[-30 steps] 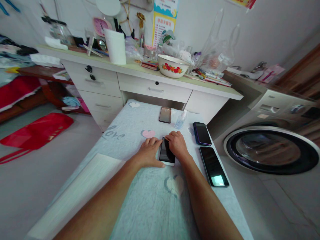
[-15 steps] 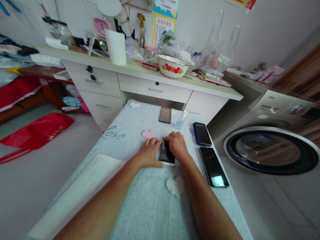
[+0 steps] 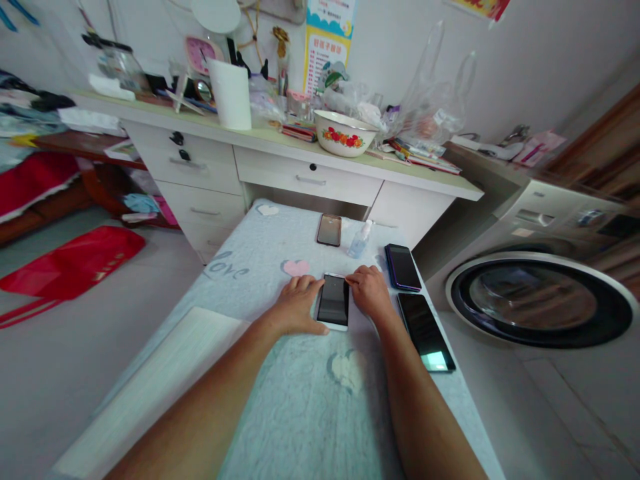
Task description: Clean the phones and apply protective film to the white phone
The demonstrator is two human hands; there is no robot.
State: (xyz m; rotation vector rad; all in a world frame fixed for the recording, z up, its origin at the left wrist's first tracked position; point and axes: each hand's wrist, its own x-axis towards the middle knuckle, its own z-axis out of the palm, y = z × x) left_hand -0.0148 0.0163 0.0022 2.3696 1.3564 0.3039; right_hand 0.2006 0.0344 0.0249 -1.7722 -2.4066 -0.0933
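Uncovering more of the white-edged phone (image 3: 333,305) at frame centre: right hand (image 3: 369,290) has shifted off the screen to its upper-right edge, grip unclear; work there has presumably reached the side. Left hand (image 3: 300,308) spread, thumb and fingers apart, along left edge and lower-left corner. Tablecloth (image 3: 285,413) reads "Love", left of centre; poster (image 3: 327,48) characters, top centre, too blurred.

I'm in home rm, prob. multi-use: washing mach. (image 3: 535,297) on my R, pink clock (image 3: 197,56) & flowered bowl (image 3: 346,137) on cluttered surface (image 3: 265,139).
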